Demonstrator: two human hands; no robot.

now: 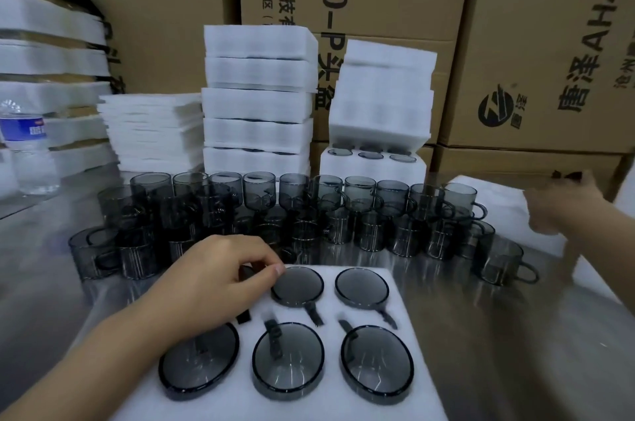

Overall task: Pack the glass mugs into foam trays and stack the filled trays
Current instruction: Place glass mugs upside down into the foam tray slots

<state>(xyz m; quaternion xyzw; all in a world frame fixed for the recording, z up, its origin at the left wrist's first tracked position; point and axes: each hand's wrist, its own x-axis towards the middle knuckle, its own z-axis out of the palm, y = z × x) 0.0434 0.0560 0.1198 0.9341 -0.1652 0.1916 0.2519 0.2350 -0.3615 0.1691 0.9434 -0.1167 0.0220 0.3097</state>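
Note:
A white foam tray lies right in front of me on the steel table. Five of its slots hold dark smoked glass mugs seen from above. My left hand is over the back-left slot, fingers curled round another mug whose dark handle sticks out below the hand. Many loose glass mugs stand in rows behind the tray. My right hand is blurred at the far right, over the edge of a white foam piece; its grip is unclear.
Two tall stacks of foam trays stand behind the mugs, beside a low pile of flat foam sheets. More foam and a water bottle stand at the left. Cardboard boxes wall off the back.

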